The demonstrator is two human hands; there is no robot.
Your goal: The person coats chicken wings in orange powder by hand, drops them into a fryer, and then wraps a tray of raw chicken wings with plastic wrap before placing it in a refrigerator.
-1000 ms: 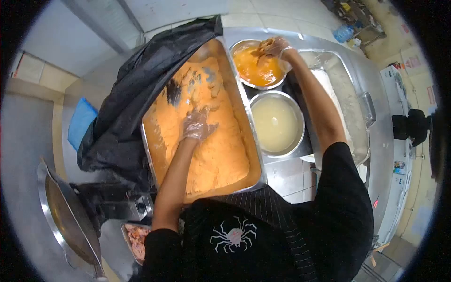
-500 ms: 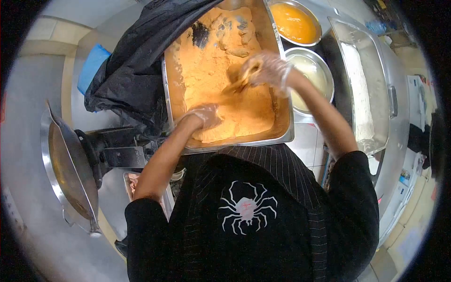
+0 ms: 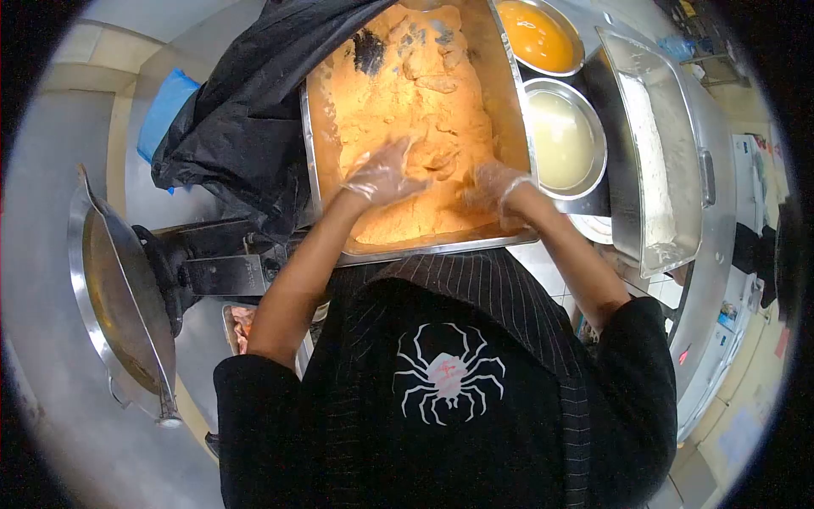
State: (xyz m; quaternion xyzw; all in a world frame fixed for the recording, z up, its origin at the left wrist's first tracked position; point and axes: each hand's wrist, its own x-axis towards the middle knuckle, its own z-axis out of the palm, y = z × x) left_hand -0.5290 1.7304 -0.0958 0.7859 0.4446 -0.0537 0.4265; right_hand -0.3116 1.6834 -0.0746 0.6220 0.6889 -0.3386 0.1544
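A deep metal tray holds a thick layer of orange-tan breading powder. My left hand, in a clear plastic glove, hovers over the powder with its fingers spread and nothing in them. Close to its fingertips, coated lumps lie in the powder. My right hand, gloved the same way, is down at the tray's right side. Its fingers are blurred against the powder, so whether they hold anything cannot be made out. More coated pieces sit at the tray's far end.
Right of the tray stand a bowl of orange liquid, a bowl of pale liquid and a long metal pan with white powder. A black plastic sheet overlaps the tray's left edge. A large wok-like pan is at the left.
My right hand has come down to the tray's right side; the coated piece it held up no longer shows in it. My left hand has moved up and right, fingers spread.
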